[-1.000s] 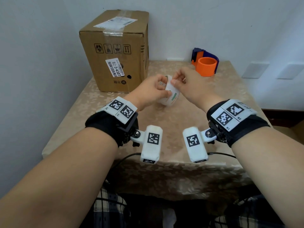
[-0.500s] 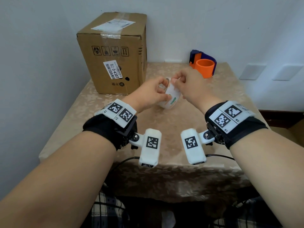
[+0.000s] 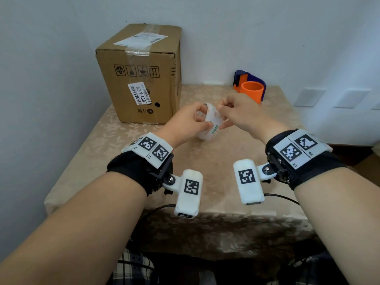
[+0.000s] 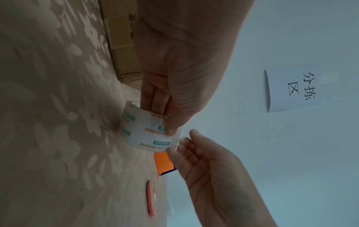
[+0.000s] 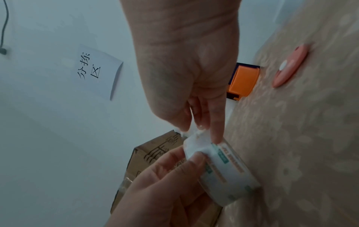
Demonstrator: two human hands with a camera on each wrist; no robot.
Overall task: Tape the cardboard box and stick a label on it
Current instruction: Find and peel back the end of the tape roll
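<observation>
A roll of clear printed tape (image 3: 212,125) is held just above the table's middle, between both hands. My left hand (image 3: 202,122) grips the roll (image 4: 143,132), fingers through its core and thumb on the outside. My right hand (image 3: 223,118) pinches the roll's outer edge (image 5: 223,165) between thumb and forefinger; whether a loose end is lifted I cannot tell. The cardboard box (image 3: 139,79) stands upright at the back left, its top seam taped, with a white label (image 3: 141,39) on top and another on its front.
An orange and blue tape dispenser (image 3: 251,89) sits at the back right by the wall. A flat pink object (image 5: 289,67) lies on the beige patterned tablecloth (image 3: 205,161). A paper sign (image 4: 297,90) hangs on the wall. Walls close off the left and back.
Both hands keep hold of the tape roll in the same spot above the table. The right fingers have shifted slightly along its edge. The box has not moved.
</observation>
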